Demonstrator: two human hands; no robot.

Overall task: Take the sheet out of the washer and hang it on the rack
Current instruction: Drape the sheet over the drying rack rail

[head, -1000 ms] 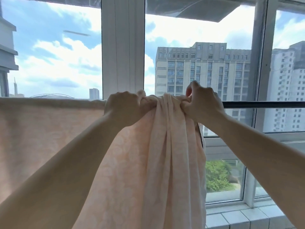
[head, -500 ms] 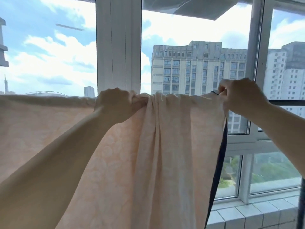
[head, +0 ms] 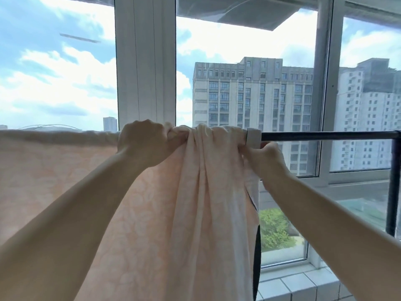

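One sheet, peach with a faint pattern, is draped over the rack's bar and occupies the view from 9 o'clock through 6 o'clock. From the left edge to the left hand it lies fairly flat along the bar; between the two hands it is gathered into vertical folds, and its right edge stops just short of a pale clip or sleeve on the bar. The left hand sits at centre, fingers clenched around bunched cloth at the top of the bar. The right hand, toward 3 o'clock from it and just under the bar, has its fingers curled and pinching the sheet's right edge. Bare bar runs on toward 3 o'clock to a dark upright post. Behind stand a window frame, sky and tower blocks. Judgement: the washer step is done and hanging is in its late stage, namely spreading. The next move calls for the left hand to anchor the cloth while the right draws the gathered edge along the bare bar toward 3 o'clock. Whether the clip will obstruct the slide cannot be told.
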